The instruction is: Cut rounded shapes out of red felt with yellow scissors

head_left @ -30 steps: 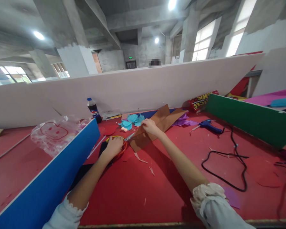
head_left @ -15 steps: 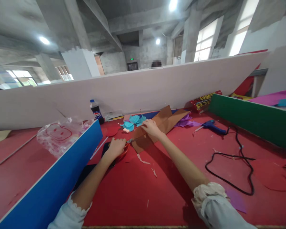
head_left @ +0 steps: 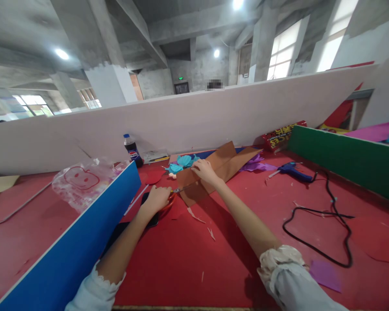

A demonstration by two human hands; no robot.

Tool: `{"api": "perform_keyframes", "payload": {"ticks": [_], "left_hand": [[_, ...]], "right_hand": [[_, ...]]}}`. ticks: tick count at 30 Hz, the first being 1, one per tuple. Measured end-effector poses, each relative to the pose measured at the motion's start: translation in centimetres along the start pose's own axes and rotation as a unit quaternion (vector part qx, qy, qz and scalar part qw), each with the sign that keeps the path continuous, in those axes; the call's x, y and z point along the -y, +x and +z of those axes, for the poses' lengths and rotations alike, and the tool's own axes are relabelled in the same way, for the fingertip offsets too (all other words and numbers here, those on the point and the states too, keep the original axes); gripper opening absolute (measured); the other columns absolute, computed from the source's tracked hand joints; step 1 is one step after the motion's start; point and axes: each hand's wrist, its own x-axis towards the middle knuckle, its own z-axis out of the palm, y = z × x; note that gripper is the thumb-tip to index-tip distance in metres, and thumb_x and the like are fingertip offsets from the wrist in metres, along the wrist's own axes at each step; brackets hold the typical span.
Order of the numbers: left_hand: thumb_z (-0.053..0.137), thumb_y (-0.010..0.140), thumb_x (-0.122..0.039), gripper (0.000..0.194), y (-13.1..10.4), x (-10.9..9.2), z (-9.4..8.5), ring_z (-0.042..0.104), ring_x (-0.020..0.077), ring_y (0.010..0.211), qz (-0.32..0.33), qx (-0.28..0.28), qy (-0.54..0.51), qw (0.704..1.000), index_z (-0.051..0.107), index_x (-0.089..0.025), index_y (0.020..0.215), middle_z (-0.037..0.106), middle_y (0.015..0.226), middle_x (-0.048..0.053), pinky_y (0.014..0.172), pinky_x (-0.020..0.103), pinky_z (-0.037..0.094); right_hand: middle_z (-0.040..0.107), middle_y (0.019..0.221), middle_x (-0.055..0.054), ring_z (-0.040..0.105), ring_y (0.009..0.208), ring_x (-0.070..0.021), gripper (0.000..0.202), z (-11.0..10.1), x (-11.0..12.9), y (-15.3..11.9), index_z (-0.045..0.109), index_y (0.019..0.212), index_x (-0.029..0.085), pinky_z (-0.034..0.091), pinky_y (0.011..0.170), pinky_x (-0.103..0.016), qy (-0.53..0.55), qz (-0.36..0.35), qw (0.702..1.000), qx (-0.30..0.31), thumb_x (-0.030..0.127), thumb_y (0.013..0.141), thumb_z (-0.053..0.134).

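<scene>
My left hand (head_left: pixel 158 199) is closed around the orange handles of a pair of scissors (head_left: pixel 176 190), whose blades point right onto brown paper. The brown paper (head_left: pixel 225 166) lies at the middle of the red table (head_left: pixel 181 268), creased, with one flap raised. My right hand (head_left: pixel 205 170) pinches its upper left edge, just above the blades. Behind that hand is crumpled blue tissue paper (head_left: pixel 184 161). Purple tissue paper (head_left: pixel 254 163) shows beyond the brown paper's right end. Thin paper scraps (head_left: pixel 196 216) lie in front.
A cola bottle (head_left: pixel 133 150) stands by the white partition (head_left: pixel 194 116). A blue board (head_left: pixel 81 229) rises at left, a green board (head_left: pixel 340 162) at right. A blue glue gun (head_left: pixel 294 171) trails a black cord (head_left: pixel 307 246). A plastic bag (head_left: pixel 84 179) lies left.
The view has shifted slightly. Both hands keep nearly the same places on the scissors and the brown paper; no other clear movement shows.
</scene>
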Motion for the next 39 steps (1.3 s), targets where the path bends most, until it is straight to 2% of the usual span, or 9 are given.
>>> {"api": "perform_keyframes", "payload": {"ticks": [5,12,17,22,34,39], "left_hand": [[0.04,0.079,-0.033,0.023,0.1,0.3,0.1,0.056,0.0254,0.087,0.012,-0.008,-0.012,1.0,0.051,-0.016,0.091,0.062,0.09,0.012,0.072,0.035,0.035],[0.041,0.078,-0.03,0.022,0.1,0.3,0.3,0.056,0.0243,0.086,0.015,0.001,-0.012,1.0,0.049,-0.014,0.093,0.06,0.091,0.013,0.069,0.032,0.038],[0.037,0.08,-0.027,0.022,0.6,-0.4,1.1,0.054,0.0256,0.091,0.015,-0.031,-0.008,0.999,0.049,-0.013,0.093,0.059,0.092,0.015,0.073,0.035,0.036],[0.035,0.081,-0.032,0.029,1.3,-0.8,1.8,0.053,0.0269,0.091,-0.003,-0.049,0.0,0.999,0.049,-0.011,0.096,0.057,0.095,0.018,0.075,0.038,0.035],[0.036,0.08,-0.034,0.03,1.4,-1.0,2.1,0.053,0.0278,0.089,-0.001,-0.048,-0.003,0.999,0.051,-0.012,0.094,0.059,0.09,0.017,0.076,0.04,0.031],[0.037,0.079,-0.03,0.027,1.4,-0.9,2.0,0.053,0.028,0.09,-0.013,-0.026,-0.002,1.0,0.051,-0.012,0.094,0.059,0.092,0.018,0.078,0.041,0.029]], "right_hand": [[0.054,0.085,-0.004,0.045,0.087,-0.017,0.014,-0.1,-0.4,-0.1,0.058,0.081,0.021,0.028,0.079,-0.031,0.0,0.009,1.0,-0.001,0.028,0.081,0.045],[0.055,0.085,-0.004,0.046,0.085,-0.0163,0.016,-0.2,-0.6,0.0,0.057,0.081,0.021,0.029,0.076,-0.03,0.002,0.005,1.0,-0.003,0.029,0.082,0.044],[0.055,0.085,-0.004,0.046,0.085,-0.0164,0.015,-0.3,-0.5,0.0,0.058,0.081,0.021,0.03,0.076,-0.029,0.0,0.002,1.0,-0.005,0.028,0.081,0.044],[0.055,0.086,-0.004,0.046,0.086,-0.0168,0.015,-0.4,-0.4,0.0,0.058,0.081,0.021,0.029,0.077,-0.03,-0.002,-0.003,1.0,-0.006,0.028,0.081,0.044],[0.055,0.087,-0.005,0.045,0.088,-0.0174,0.017,-0.5,-0.4,-0.1,0.058,0.083,0.021,0.029,0.077,-0.031,0.001,0.002,1.0,0.004,0.029,0.082,0.043],[0.054,0.086,-0.005,0.045,0.086,-0.0175,0.016,-0.4,-0.8,-0.1,0.059,0.084,0.021,0.03,0.076,-0.03,-0.006,0.011,1.0,0.016,0.029,0.081,0.044]]}}
